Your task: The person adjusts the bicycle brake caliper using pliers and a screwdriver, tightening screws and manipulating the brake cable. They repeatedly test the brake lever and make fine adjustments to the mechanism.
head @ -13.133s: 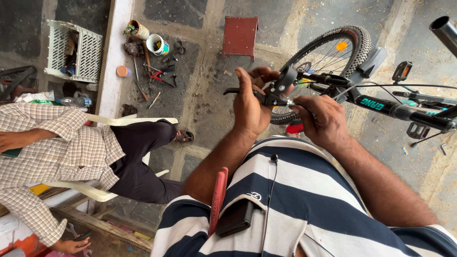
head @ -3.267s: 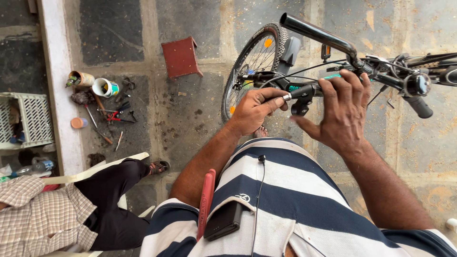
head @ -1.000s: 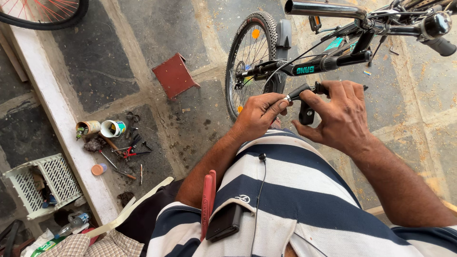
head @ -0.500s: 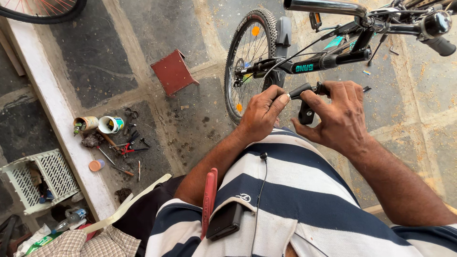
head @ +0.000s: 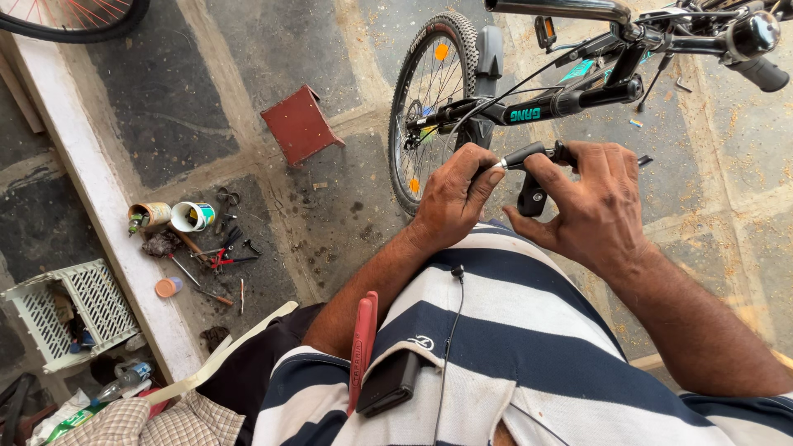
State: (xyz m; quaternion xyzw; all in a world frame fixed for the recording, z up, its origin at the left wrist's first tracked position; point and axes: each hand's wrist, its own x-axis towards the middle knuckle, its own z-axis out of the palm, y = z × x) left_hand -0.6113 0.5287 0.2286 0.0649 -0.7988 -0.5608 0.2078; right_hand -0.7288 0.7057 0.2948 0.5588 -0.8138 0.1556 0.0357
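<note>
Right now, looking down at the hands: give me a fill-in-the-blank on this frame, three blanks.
1. Both hands, left hand and right hand, hold a black ____.
2. The stool on the floor is ____ in colour.
3. The white crate sits on the ____ side of the picture.

Missing words: brake lever; red; left

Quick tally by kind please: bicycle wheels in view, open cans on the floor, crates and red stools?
Bicycle wheels: 2, front wheel and partial wheel
Open cans: 2, brown can and white can
White plastic crate: 1
Red stool: 1
Total: 6
</note>
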